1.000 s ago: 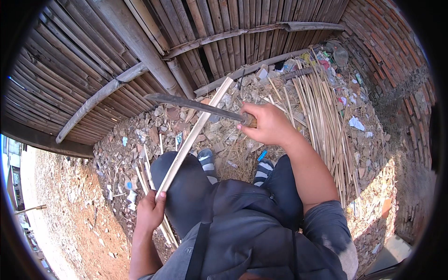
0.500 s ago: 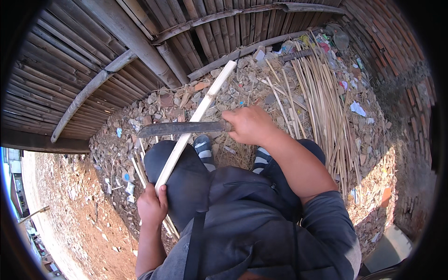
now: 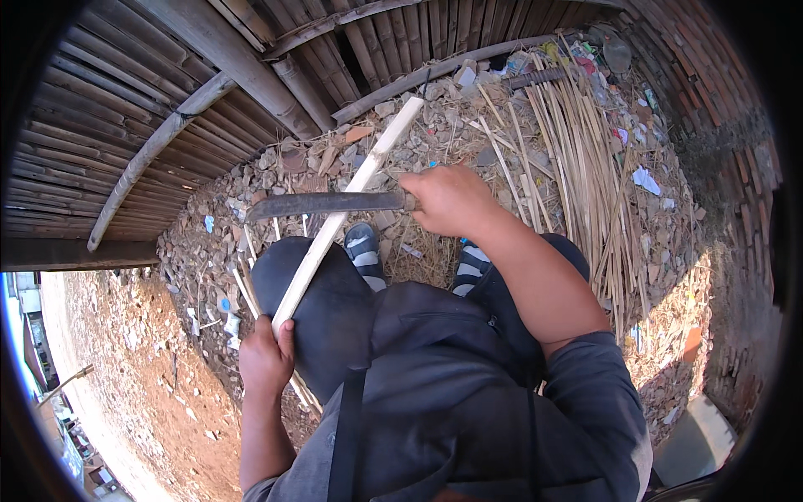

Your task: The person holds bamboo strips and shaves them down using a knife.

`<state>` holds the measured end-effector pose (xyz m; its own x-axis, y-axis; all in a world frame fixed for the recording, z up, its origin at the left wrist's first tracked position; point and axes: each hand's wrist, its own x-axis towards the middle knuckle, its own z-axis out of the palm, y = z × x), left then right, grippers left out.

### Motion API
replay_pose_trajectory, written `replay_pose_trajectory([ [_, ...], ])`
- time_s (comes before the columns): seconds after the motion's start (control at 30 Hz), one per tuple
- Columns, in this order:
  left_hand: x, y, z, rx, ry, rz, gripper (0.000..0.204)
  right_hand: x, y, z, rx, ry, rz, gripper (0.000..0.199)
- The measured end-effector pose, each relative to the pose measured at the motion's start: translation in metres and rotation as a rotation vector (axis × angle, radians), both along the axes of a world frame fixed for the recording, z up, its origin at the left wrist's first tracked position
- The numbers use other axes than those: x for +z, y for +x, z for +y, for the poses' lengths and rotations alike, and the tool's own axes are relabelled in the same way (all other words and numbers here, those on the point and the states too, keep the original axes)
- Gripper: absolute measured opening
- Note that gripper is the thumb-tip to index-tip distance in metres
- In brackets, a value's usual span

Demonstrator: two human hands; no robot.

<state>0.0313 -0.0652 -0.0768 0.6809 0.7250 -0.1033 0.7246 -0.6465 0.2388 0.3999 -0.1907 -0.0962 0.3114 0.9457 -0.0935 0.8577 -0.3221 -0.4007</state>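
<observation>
My left hand [image 3: 266, 361] grips the near end of a long pale bamboo slat [image 3: 351, 194], which lies across my left knee and points away toward the fence. My right hand [image 3: 447, 199] holds the handle of a large dark knife [image 3: 322, 203]. Its blade lies crosswise on the slat, pointing left. Both my striped-sock feet [image 3: 364, 251] rest on rubble below the blade.
A bamboo fence [image 3: 167, 100] with thick poles runs across the top and left. A heap of thin split bamboo strips [image 3: 585, 167] lies at the right on straw and stones. A brick wall [image 3: 719, 109] curves along the right. Reddish soil lies at the lower left.
The knife has slid down the slat toward me, and its blade has turned from tilted to level. My left hand keeps its grip on the slat's near end.
</observation>
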Motion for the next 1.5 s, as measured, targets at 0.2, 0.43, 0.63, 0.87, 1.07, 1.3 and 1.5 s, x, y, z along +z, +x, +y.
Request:
replay_pose_trajectory([
  [0.2, -0.009, -0.002, 0.002, 0.023, 0.068, -0.007, 0.042, -0.020, 0.047, 0.000, -0.215, 0.024, 0.238, 0.038],
  [0.43, 0.001, 0.003, 0.001, -0.009, 0.058, 0.020, 0.040, -0.009, 0.001, 0.001, -0.076, 0.001, 0.132, 0.041],
  [0.63, -0.006, 0.002, 0.002, 0.037, 0.041, -0.024, 0.040, -0.014, 0.037, 0.007, -0.194, -0.042, 0.385, 0.048],
  [0.87, 0.005, 0.005, 0.003, -0.003, 0.040, -0.010, 0.040, -0.020, 0.014, 0.006, -0.213, 0.084, 0.182, 0.044],
  [1.07, 0.008, 0.002, 0.013, -0.014, -0.089, -0.026, 0.045, 0.003, 0.009, 0.007, -0.044, -0.013, 0.066, 0.034],
  [1.3, 0.030, 0.012, 0.015, -0.039, -0.190, 0.074, 0.055, -0.026, 0.035, 0.005, -0.258, 0.078, 0.204, 0.035],
  [1.5, 0.026, 0.009, 0.016, 0.009, -0.239, 0.076, 0.056, -0.004, -0.004, 0.007, 0.095, -0.025, 0.134, 0.036],
])
